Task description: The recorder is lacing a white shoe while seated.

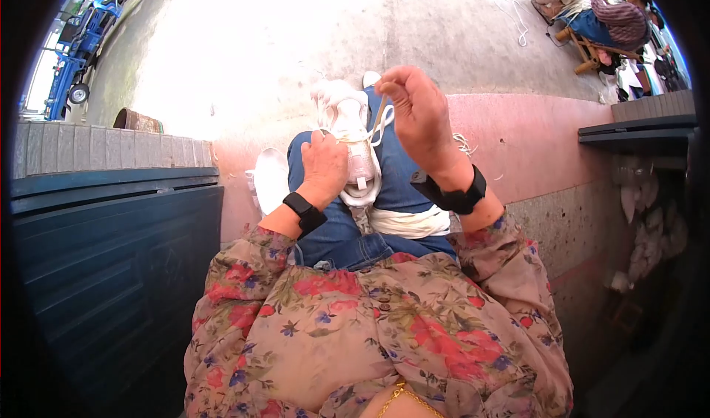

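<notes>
A white shoe [361,168] rests on my lap between my knees, its heel opening toward me and its tongue showing. My left hand [324,165] lies against the shoe's left side, fingers curled at the lacing; what they grip, if anything, is hidden. Raised above the shoe's right side, my right hand [420,115] pinches a thin, pale shoelace [381,113] that runs down toward the eyelets. A white loop of lace hangs beside it. Over my right thigh lies a bundle of white laces [414,223].
Another white shoe [271,181] is on the floor to my left. Loose laces [463,144] lie right of my knee. Dark blue door panels [118,270] flank me at left. A person [617,22] sits far right beside a white heap. Blue three-wheelers [78,48] stand far left.
</notes>
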`<action>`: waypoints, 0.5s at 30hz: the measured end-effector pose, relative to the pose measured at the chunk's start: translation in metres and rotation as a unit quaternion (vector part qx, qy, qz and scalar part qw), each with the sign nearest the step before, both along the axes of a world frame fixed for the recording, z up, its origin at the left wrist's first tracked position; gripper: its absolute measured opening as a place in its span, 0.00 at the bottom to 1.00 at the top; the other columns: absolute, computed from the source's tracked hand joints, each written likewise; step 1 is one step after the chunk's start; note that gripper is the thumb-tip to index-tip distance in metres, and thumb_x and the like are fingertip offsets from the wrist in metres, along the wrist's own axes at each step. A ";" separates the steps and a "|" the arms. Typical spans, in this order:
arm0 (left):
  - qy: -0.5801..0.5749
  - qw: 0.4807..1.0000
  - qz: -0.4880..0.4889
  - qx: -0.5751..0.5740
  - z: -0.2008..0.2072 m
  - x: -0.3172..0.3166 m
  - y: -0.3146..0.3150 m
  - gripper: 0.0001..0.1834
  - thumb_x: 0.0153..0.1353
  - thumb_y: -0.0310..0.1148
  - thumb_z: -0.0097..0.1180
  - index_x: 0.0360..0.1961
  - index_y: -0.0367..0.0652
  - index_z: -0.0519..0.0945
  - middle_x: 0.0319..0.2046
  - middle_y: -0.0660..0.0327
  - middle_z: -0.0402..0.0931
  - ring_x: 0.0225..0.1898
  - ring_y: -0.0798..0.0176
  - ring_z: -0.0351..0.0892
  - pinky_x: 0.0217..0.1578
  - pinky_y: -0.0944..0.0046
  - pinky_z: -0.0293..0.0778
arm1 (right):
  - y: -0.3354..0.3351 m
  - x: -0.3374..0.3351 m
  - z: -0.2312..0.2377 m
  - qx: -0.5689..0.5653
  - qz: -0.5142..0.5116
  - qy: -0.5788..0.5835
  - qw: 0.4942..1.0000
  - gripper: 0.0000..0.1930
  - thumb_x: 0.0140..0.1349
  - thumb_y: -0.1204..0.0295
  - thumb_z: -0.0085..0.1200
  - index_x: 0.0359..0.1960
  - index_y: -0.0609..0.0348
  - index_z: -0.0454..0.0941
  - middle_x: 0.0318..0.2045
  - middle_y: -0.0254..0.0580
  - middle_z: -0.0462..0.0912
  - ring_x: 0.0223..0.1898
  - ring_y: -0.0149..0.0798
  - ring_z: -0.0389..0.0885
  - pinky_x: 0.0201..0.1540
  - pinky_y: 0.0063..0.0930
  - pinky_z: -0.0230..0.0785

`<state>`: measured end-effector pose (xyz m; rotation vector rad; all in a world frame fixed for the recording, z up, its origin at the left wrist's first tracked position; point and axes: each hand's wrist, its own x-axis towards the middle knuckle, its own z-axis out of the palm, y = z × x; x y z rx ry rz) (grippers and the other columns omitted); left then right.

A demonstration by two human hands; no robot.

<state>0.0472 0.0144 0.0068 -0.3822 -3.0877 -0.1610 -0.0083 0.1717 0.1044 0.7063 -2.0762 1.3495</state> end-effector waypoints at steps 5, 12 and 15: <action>-0.052 0.987 -0.017 0.151 -0.020 -0.007 -0.008 0.05 0.45 0.30 0.52 0.19 0.40 0.77 0.25 0.53 0.71 0.32 0.48 0.68 0.31 0.55 0.66 | -0.002 0.003 -0.076 -0.025 0.077 -0.341 0.937 0.06 0.55 0.74 0.48 0.32 0.64 0.68 0.25 0.46 0.72 0.26 0.35 0.71 0.28 0.26 0.65; -0.184 0.941 -0.007 0.285 -0.035 -0.021 -0.017 0.05 0.44 0.30 0.54 0.22 0.41 0.79 0.28 0.53 0.73 0.36 0.47 0.68 0.33 0.54 0.68 | -0.002 0.035 -0.124 0.152 0.081 -0.347 0.922 0.13 0.49 0.76 0.46 0.39 0.61 0.69 0.35 0.49 0.76 0.38 0.50 0.75 0.38 0.38 0.67; -0.147 0.951 0.001 0.274 -0.032 -0.016 -0.010 0.05 0.46 0.31 0.53 0.21 0.41 0.79 0.27 0.54 0.73 0.34 0.47 0.69 0.34 0.54 0.69 | -0.003 0.034 -0.121 0.181 0.076 -0.329 0.924 0.14 0.49 0.75 0.49 0.40 0.59 0.69 0.34 0.49 0.76 0.36 0.50 0.75 0.36 0.36 0.68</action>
